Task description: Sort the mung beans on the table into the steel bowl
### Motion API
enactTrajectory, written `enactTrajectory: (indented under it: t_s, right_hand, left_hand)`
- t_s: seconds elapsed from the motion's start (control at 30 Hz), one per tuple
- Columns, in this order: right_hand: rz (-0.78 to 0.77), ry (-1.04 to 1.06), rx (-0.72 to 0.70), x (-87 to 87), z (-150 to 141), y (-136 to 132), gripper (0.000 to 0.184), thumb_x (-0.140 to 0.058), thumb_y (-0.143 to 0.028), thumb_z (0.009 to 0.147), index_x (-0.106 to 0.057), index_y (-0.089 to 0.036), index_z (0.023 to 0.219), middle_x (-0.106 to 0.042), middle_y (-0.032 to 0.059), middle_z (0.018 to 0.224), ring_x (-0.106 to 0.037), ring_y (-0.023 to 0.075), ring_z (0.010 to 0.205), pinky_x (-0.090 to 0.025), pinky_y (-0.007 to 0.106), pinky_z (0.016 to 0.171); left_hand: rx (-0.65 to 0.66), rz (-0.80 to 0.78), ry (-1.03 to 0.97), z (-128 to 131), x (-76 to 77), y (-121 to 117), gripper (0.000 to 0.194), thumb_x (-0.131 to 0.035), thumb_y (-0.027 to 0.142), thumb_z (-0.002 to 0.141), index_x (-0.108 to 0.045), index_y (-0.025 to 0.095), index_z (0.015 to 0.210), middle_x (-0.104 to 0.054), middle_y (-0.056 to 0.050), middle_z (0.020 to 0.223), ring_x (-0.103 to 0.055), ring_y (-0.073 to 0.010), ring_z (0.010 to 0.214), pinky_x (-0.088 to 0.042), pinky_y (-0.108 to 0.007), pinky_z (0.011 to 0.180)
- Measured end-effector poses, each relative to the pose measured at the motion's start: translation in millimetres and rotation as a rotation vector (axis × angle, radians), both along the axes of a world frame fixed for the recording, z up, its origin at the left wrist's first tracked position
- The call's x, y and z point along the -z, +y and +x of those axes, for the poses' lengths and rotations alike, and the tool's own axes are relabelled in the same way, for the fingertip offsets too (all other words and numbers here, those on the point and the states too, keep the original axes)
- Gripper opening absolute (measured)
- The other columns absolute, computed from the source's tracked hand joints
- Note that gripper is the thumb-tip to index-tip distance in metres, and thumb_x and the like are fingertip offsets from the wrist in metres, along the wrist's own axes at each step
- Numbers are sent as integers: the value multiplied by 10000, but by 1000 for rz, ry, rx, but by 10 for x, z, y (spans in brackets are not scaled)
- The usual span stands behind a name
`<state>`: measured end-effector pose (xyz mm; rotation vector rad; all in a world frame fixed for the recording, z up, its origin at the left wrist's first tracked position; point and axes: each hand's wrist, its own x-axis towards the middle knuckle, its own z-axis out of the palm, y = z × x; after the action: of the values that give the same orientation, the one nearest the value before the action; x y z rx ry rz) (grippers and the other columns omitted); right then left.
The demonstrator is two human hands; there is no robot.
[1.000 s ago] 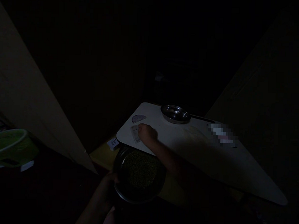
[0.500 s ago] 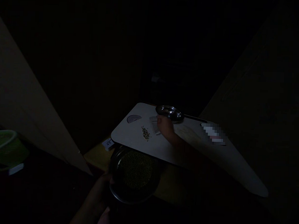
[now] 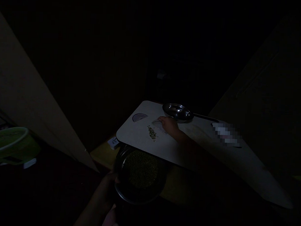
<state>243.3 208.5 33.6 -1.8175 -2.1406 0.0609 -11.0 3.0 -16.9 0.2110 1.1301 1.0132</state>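
My left hand (image 3: 108, 187) grips the near left rim of a metal bowl (image 3: 135, 198), held at the near edge of a white board (image 3: 132, 135). Small green beans (image 3: 142, 168) fill the bowl's bottom. Over the board, my right hand (image 3: 170, 126) is closed on a clear flat plastic piece (image 3: 159, 125), whose exact kind is hard to make out in the dark. Left of it lies a small scatter of beans (image 3: 152, 133). Farther left a clear protractor (image 3: 139, 117) lies flat. Just behind my right hand stands an empty-looking steel bowl (image 3: 178, 111).
A blurred-out flat object (image 3: 226, 134) lies on the board's right part. A small white box (image 3: 113, 142) sits on the yellowish surface (image 3: 102, 154) below. At far left is a green basket (image 3: 13, 144) beside a pale slanted panel (image 3: 42, 99). The surroundings are very dark.
The view has shifted, so everything sits farther right. My right hand has moved slightly left toward the scattered beans, and the clear piece has tilted lower. My left hand still holds the bowl.
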Motion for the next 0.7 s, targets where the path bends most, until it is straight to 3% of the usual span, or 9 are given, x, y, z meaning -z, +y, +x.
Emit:
enactTrajectory:
  t_s: [0.3,0.5,0.7]
  right_hand:
    - [-1,161,-176,-41,-321,-152,326,-449,-245,935,-702,-272,1139,-767,17,962,-695,164,838,-492,246,753]
    - [85,175,-66,-170,-91,-313,335,-432,-226,948,-693,-196,1157,-759,77,984,-695,179,860,-504,274,811]
    - [-19,79,33,-185,172,-570,314,-453,-186,936,-696,-136,1129,-760,112,966,-708,181,827,-502,258,798]
  left_hand:
    - [19,14,-15,2,38,2,230,-570,-8,505,-542,179,638,-549,10,486,-538,-148,448,-429,-262,475]
    - [16,32,-13,-3,59,-5,224,-581,12,534,-561,184,677,-559,12,498,-518,-119,435,-423,-243,478]
    - [51,50,-13,-1,42,9,287,-577,10,520,-600,177,752,-579,6,516,-557,-149,471,-450,-256,491]
